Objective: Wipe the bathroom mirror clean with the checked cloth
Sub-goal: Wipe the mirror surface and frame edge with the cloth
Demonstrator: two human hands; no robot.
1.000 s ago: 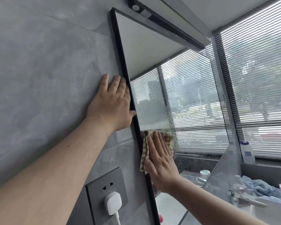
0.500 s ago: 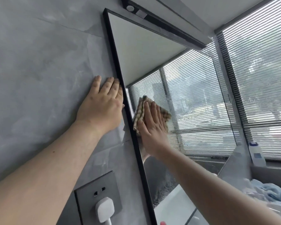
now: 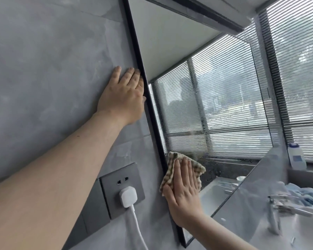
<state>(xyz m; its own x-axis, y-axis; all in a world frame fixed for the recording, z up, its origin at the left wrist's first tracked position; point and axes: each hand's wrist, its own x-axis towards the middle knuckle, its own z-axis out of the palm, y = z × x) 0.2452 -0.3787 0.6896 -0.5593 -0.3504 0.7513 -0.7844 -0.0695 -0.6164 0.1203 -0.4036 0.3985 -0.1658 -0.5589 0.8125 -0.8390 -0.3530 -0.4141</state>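
The mirror (image 3: 215,105) is mounted on a grey wall (image 3: 43,69) and bordered by a thin black frame (image 3: 153,123). The checked cloth (image 3: 197,167) lies flat against the glass in the lower left area of the mirror, just beside the frame's left edge. The right hand (image 3: 183,192) presses it there: the grip is flat, fingers straight and close together over the cloth, palm against it, thumb lying along the cloth's left border. Cloth edges show above the fingertips and to both sides of the hand. A faint vertical streak (image 3: 193,134) runs up the glass directly above the cloth. The left hand (image 3: 123,98) rests flat on the wall, higher up and left of the mirror; its grip is spread out and holds nothing, and the side of the hand touches the frame. Below the left forearm, a grey socket plate (image 3: 116,175) on the wall carries a white plug (image 3: 128,195) with a white cable (image 3: 138,230) hanging down. To the right, slatted blinds (image 3: 300,87) cover a window. A white bottle (image 3: 296,157) with a blue cap stands on the sill. A chrome faucet (image 3: 285,208) stands over a white basin (image 3: 307,230), with a crumpled blue towel (image 3: 307,195) just behind it.
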